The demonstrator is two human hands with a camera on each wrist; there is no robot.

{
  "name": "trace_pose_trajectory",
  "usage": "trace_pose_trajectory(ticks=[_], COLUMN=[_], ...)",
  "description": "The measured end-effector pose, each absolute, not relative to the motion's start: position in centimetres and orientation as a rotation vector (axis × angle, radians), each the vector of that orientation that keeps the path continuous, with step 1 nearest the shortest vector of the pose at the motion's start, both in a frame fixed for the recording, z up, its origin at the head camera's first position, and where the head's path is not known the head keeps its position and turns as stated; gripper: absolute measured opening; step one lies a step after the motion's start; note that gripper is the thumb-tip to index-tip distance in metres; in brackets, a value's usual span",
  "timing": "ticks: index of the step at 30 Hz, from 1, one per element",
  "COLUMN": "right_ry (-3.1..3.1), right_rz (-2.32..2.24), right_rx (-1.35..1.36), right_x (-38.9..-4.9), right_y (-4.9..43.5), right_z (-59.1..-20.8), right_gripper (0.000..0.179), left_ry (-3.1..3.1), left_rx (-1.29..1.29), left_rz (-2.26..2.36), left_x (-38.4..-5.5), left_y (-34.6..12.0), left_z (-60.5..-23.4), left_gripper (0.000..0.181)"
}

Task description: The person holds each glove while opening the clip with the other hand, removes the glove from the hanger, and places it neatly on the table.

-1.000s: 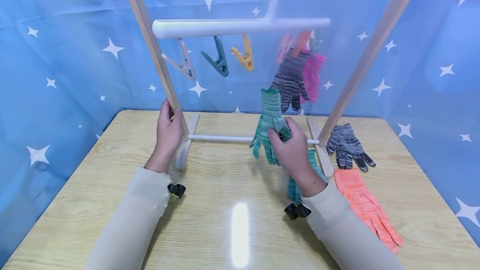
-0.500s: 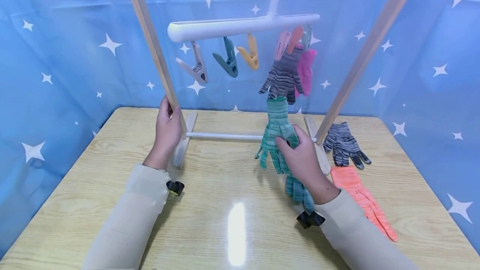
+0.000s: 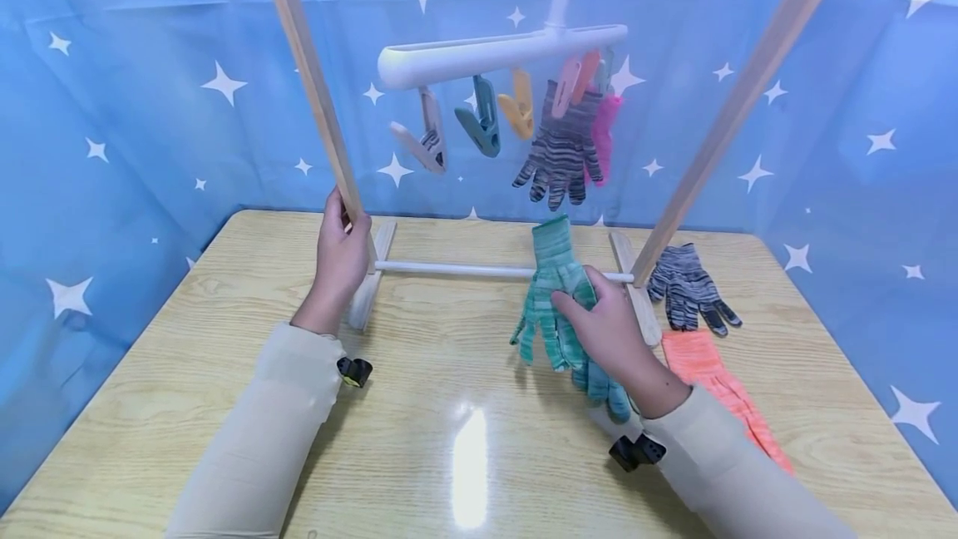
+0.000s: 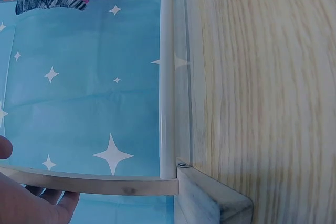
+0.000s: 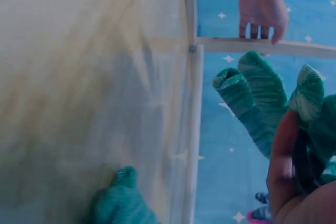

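My left hand (image 3: 342,260) grips the left wooden post (image 3: 308,73) of a stand near its foot. Between thumb and fingers of my right hand (image 3: 609,327) is a green striped knit glove (image 3: 552,273), cuff up and fingers hanging down. Another teal glove (image 3: 599,385) lies on the table partly under that hand. Above hangs a white hanger bar (image 3: 479,58). Its pink clothespin (image 3: 565,88) and orange clothespin (image 3: 586,75) hang at a grey striped glove (image 3: 563,148), with a bright pink glove (image 3: 608,127) behind it. White, teal and yellow clothespins (image 3: 520,111) hang without gloves.
At right, a second grey striped glove (image 3: 688,285) and an orange glove (image 3: 726,389) lie on the wooden table (image 3: 419,406). A white crossbar (image 3: 456,269) joins the stand's feet. The right wooden post (image 3: 737,119) rises beyond my right hand.
The hanger has turned, its left end swinging to the right. My right hand has moved right and down with the green glove, away from the hanging gloves. My left hand has stayed on the post.
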State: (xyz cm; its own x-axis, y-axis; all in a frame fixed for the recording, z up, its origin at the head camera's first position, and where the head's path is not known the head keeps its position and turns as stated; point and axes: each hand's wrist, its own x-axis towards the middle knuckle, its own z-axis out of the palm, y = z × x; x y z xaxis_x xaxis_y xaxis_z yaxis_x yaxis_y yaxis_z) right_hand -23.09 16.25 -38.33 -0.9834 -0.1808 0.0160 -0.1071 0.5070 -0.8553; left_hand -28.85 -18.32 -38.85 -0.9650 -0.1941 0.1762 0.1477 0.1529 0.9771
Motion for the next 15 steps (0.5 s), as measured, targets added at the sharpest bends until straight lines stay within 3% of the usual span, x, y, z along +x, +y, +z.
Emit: trace_pose_trajectory(ticks=[15], right_ry=[2.278], right_rz=[-1.547], right_rx=[-0.069], right_x=[-22.29], right_y=[16.85], right_z=[-39.39], right_gripper=[0.06], left_ry=[-2.156], left_rx=[0.039], left_rz=[-1.882], left_x=[-28.75], left_y=[-18.15], left_z=[-39.03], left_gripper=[0.062])
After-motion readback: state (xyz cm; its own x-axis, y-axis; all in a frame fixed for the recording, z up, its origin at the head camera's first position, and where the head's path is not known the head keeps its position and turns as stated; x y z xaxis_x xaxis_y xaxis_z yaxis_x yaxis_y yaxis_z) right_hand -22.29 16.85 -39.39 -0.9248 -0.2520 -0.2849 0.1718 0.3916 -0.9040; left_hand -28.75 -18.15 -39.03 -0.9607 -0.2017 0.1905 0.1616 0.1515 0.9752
